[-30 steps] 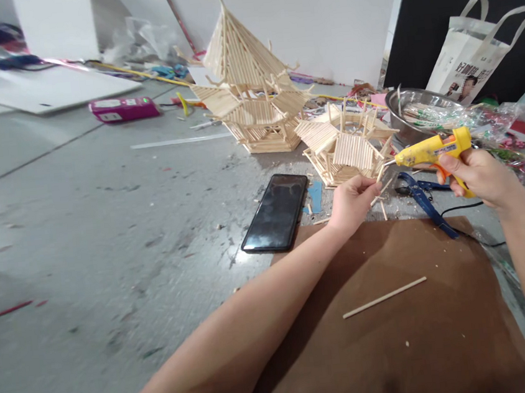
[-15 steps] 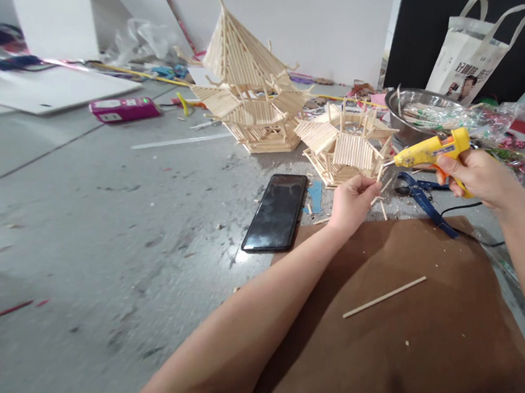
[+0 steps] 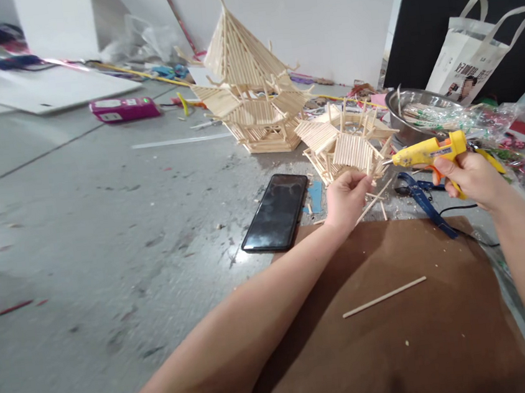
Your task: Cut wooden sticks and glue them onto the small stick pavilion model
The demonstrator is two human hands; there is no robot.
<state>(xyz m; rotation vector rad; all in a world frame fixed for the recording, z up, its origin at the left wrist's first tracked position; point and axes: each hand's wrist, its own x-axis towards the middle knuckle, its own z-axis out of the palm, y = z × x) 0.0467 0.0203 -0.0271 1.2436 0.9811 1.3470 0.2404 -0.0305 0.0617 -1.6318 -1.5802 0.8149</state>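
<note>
My right hand [image 3: 471, 177] is wrapped round a yellow glue gun [image 3: 427, 152], its nozzle pointing left. Just left of the nozzle, my left hand [image 3: 347, 197] pinches a short wooden stick [image 3: 368, 164] at the front of the smaller stick pavilion model [image 3: 351, 149]. Whether that stick touches the model I cannot tell. Several loose sticks lie on the floor beside my left fingers. Behind the small model stands a taller stick pagoda [image 3: 257, 103] with a pointed roof.
A black phone [image 3: 275, 212] lies left of my hand. One stick [image 3: 384, 297] rests on the brown board [image 3: 401, 357]. Blue-handled pliers [image 3: 425, 204] lie below the glue gun. A metal bowl [image 3: 394, 114] holds packaged sticks near a white bag [image 3: 468, 56].
My left hand has drawn slightly left and down, now with a stick against the model's front. The glue gun has shifted a little left.
</note>
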